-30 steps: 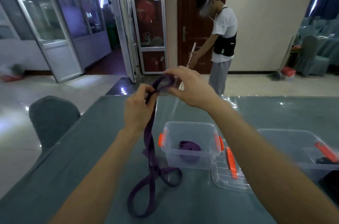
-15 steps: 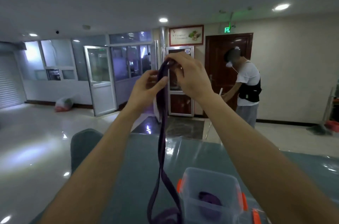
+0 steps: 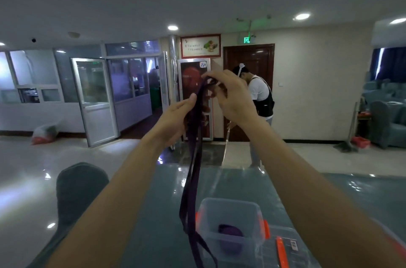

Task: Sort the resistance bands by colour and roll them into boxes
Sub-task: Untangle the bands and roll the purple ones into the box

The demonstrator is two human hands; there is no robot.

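A long purple resistance band (image 3: 193,180) hangs from my raised hands down past the frame's bottom edge. My right hand (image 3: 230,96) pinches its top end with curled fingers. Just below and to the left, my left hand (image 3: 175,118) holds the band between thumb and fingers. Under the hands a clear plastic box (image 3: 230,208) with orange clips stands on the grey-green table (image 3: 153,212); a rolled purple band (image 3: 230,230) lies inside it.
The box's clear lid (image 3: 283,245) with an orange clip lies to its right. A grey chair back (image 3: 81,188) stands left of the table. A person (image 3: 259,100) with a stick stands beyond the table near a brown door.
Both hands have lifted the purple band from table level to well above it, and the view has tilted upward. The right hand now pinches the band's top end.
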